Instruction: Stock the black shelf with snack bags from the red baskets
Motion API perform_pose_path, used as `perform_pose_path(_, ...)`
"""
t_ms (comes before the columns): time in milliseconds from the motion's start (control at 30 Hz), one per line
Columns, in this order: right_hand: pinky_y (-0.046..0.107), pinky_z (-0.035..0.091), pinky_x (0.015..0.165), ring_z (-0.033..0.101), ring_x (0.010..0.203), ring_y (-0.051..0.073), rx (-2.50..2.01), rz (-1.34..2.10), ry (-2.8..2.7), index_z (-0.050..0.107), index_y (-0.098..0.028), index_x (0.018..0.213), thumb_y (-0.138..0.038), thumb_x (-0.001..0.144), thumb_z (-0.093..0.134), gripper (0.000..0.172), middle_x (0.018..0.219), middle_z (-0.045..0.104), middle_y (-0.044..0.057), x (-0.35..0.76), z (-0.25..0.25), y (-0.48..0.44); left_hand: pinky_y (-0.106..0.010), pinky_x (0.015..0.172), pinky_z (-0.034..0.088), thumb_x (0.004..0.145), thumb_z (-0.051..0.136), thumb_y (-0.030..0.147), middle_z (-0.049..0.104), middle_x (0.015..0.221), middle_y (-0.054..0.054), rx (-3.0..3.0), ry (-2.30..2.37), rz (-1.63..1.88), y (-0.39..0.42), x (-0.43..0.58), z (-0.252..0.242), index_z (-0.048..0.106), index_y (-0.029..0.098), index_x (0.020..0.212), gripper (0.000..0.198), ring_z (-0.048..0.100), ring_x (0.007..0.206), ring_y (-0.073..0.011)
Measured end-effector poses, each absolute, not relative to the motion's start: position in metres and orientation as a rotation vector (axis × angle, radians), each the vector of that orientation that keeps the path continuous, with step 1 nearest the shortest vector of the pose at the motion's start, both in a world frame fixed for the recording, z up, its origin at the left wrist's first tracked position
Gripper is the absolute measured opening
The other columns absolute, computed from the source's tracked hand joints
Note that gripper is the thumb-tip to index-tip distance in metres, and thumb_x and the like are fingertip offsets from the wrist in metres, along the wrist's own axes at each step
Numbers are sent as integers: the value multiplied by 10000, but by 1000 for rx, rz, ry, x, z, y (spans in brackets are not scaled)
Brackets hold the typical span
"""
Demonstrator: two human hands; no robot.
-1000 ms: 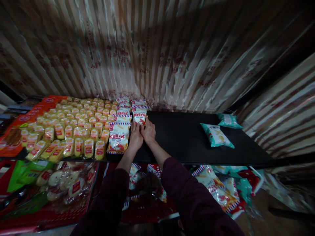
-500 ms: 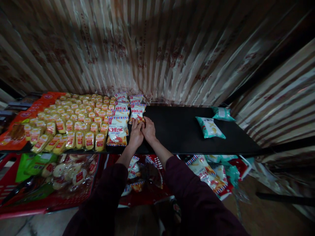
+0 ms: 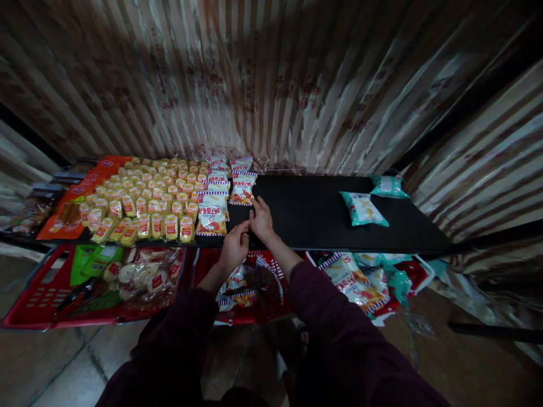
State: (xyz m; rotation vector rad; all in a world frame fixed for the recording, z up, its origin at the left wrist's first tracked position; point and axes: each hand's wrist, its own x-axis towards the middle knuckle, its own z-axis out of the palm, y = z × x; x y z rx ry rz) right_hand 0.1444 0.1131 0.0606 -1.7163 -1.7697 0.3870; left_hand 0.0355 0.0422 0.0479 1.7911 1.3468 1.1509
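Note:
My left hand (image 3: 235,247) hovers at the front edge of the black shelf (image 3: 314,215) with its fingers curled and nothing visible in them. My right hand (image 3: 261,219) rests on the shelf just in front of a white, red and blue snack bag (image 3: 242,189), fingers bent, apart from the bag. A second row of the same bags (image 3: 212,212) lies to the left of my hands. Both arms wear dark maroon sleeves.
Rows of small yellow packets (image 3: 139,198) fill the shelf's left part, beside orange packages (image 3: 80,189). Two teal bags (image 3: 362,208) lie at the shelf's right. Below stand a red basket (image 3: 42,294) of green and white packs and another holding snack bags (image 3: 250,285). More bags (image 3: 360,285) are piled lower right.
Both hands have let go of the front snack bag and drawn back toward me. The left hand has dropped to the shelf's front edge. The camera view shifted left and back.

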Motion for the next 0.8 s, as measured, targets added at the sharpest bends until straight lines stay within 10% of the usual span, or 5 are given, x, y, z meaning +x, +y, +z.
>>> perform_pose_path(333, 393, 430, 1020, 532, 1171, 178, -1151, 486, -1904, 604, -197, 1188, -51, 799, 355, 484, 1234, 610, 90, 129, 47, 5, -302, 812, 497, 786, 371, 77, 645, 872, -91, 2031, 1299, 771, -5, 5, 45, 629, 146, 780, 268, 609, 853, -174)
perform_pose_path(567, 387, 464, 997, 570, 1143, 181, -1127, 695, -2088, 606, -195, 1183, -19, 762, 397, 502, 1201, 636, 87, 123, 0, -41, -280, 701, 509, 736, 466, 95, 696, 830, -96, 2080, 1304, 169, -33, -11, 0, 661, 131, 823, 217, 651, 763, -197)
perform_pose_path(800, 325, 449, 980, 607, 1102, 192, -1436, 1139, -2145, 634, -174, 1137, -46, 802, 432, 411, 1166, 663, 90, 134, -33, -41, -402, 1017, 378, 771, 492, 159, 600, 1220, -146, 2169, 1205, -158, -37, -38, -32, 565, 153, 1133, 370, 545, 1150, -255)
